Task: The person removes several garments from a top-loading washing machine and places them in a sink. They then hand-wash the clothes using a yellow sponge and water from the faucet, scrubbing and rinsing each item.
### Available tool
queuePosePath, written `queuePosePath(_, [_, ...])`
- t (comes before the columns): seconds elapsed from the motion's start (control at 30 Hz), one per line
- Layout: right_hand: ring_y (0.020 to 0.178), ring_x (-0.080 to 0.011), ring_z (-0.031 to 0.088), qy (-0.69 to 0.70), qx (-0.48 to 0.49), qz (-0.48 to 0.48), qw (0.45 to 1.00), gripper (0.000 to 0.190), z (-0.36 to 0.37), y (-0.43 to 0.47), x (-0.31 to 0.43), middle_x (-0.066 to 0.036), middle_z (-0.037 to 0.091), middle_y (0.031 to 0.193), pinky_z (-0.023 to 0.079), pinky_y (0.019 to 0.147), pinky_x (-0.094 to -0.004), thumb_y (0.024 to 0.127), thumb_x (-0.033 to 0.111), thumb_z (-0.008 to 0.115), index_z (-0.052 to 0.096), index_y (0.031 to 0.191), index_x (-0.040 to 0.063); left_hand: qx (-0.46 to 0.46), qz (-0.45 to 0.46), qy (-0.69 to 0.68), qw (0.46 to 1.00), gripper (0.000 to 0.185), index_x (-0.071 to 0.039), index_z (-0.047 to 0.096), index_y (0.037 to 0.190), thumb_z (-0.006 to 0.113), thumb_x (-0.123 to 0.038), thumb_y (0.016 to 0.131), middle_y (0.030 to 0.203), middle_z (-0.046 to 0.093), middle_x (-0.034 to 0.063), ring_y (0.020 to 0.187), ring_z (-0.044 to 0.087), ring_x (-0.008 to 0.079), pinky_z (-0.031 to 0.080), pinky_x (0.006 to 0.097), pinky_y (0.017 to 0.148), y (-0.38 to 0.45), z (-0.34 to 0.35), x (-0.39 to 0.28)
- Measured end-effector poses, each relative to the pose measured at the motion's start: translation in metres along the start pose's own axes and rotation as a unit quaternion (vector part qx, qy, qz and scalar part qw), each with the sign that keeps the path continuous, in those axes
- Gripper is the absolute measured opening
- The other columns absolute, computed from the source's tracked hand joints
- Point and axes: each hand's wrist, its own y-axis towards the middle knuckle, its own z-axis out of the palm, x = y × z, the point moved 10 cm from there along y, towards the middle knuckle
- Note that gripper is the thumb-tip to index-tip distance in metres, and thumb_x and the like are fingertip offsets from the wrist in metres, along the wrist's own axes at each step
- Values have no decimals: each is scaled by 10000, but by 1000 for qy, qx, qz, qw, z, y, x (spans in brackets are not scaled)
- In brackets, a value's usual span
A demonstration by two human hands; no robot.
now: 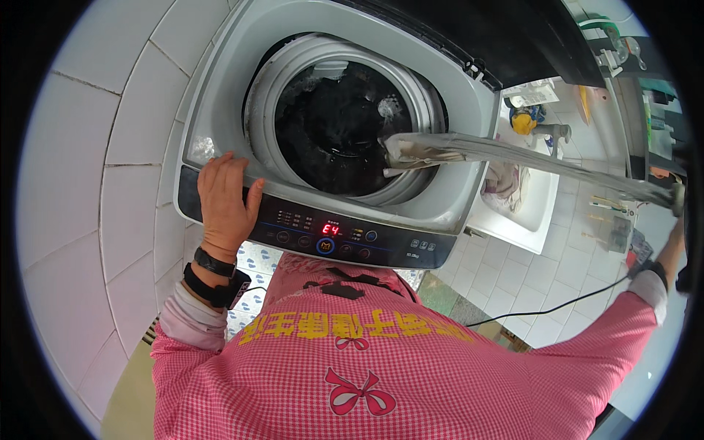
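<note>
My left hand (226,201) rests on the front-left rim of a top-loading washing machine (484,118). Its fingers lie flat, with the thumb apart. Dark water with some foam (389,108) fills the drum (261,110). A long, wet-looking grey strip, apparently cloth (522,155), stretches from above the drum's right side to the far right. Its crumpled lower end hangs over the drum opening. At the right rim of the view, my right hand (677,237) is at the strip's far end; its fingers are mostly cut off. The control panel (396,246) has a lit red display.
The raised black lid (511,38) stands behind the drum. A white sink (536,220) with fabric in it (506,184) and a tap (553,132) is to the right. A black cable (528,313) runs towards my right wrist. White wall tiles (132,203) border the left side.
</note>
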Motion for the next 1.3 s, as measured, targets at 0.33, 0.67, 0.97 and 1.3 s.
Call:
queuePosePath(0.33, [808, -307, 659, 244, 509, -152, 811, 344, 220, -431, 227, -183, 646, 1008, 519, 678, -355, 796, 145, 677, 587, 1099, 9, 20, -33, 23, 999, 300, -11, 575, 1019, 629, -216, 806, 1028, 580, 142, 1095, 504, 340, 338, 461, 977, 6, 4, 0])
queuePosePath(0.67, [886, -343, 627, 21, 643, -519, 563, 180, 184, -591, 459, -154, 653, 942, 502, 769, -419, 768, 119, 597, 647, 931, 60, 15, -44, 26, 999, 282, -21, 585, 999, 644, -183, 775, 1008, 592, 134, 1081, 527, 330, 359, 442, 961, 5, 2, 0])
queuePosePath(0.97, [614, -66, 492, 362, 624, -17, 692, 150, 172, -433, 322, 6, 545, 720, 430, 557, -225, 886, -7, 480, 578, 999, 5, 4, -35, 23, 999, 297, -19, 578, 1005, 662, -158, 756, 995, 589, 128, 1076, 521, 322, 357, 437, 959, 4, 1, 1])
queuePosePath(1.3, [750, -93, 566, 323, 404, 264, 814, 181, 166, -323, 83, -47, 605, 929, 488, 666, -227, 926, 143, 553, 585, 1068, 37, 11, -31, 22, 999, 326, -19, 574, 1024, 666, -179, 756, 1024, 584, 136, 1077, 513, 333, 352, 439, 953, 4, 3, 2])
